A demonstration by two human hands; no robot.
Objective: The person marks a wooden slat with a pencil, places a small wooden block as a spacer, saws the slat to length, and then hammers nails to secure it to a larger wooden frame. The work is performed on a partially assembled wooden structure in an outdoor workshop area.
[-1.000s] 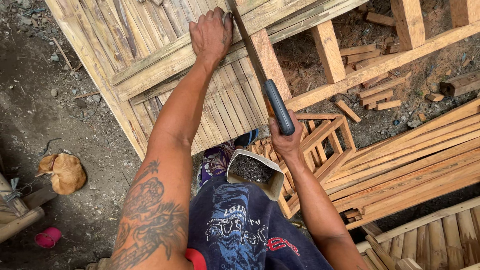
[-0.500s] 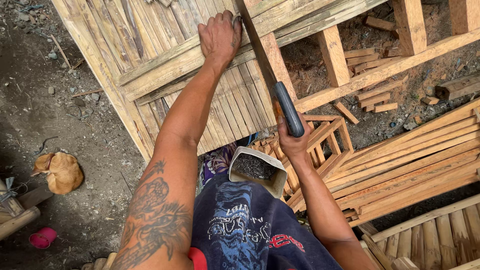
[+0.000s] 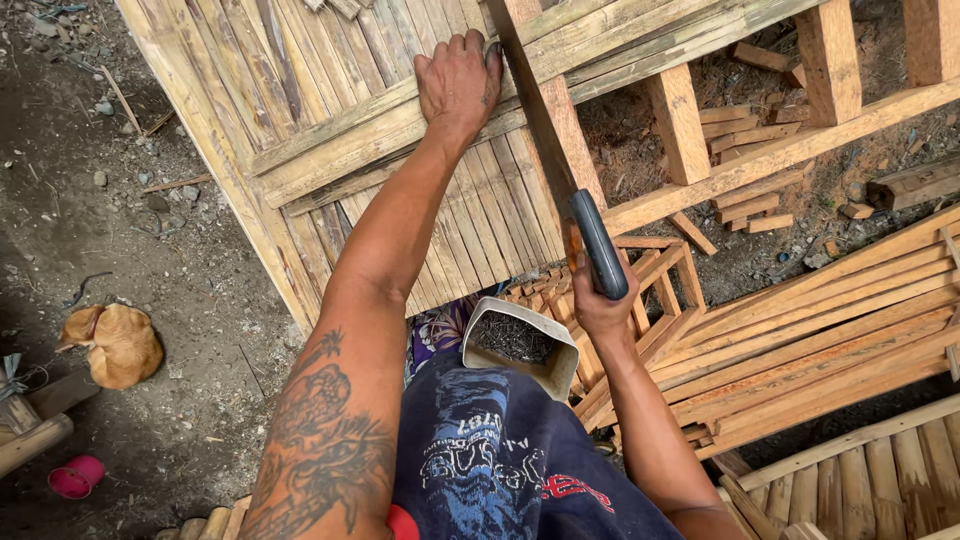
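Note:
My left hand (image 3: 460,82) is stretched forward, its fingers pressed on a crosswise slat of a slatted bamboo and wood panel (image 3: 330,130). My right hand (image 3: 598,305) grips the dark handle of a hammer (image 3: 597,245), whose shaft runs up towards the left hand. The hammer's head is hard to make out against the wood. A white container of dark nails (image 3: 520,345) rests on my lap just left of the right hand.
A small tan animal (image 3: 115,342) lies curled on the dirt at the left, with a pink object (image 3: 75,477) below it. Wooden frames and stacked slats (image 3: 820,330) fill the right side. Offcut blocks (image 3: 750,205) litter the ground behind them.
The view has shifted slightly. My right hand and the hammer handle have moved a little right and down; the left hand stays on the slat.

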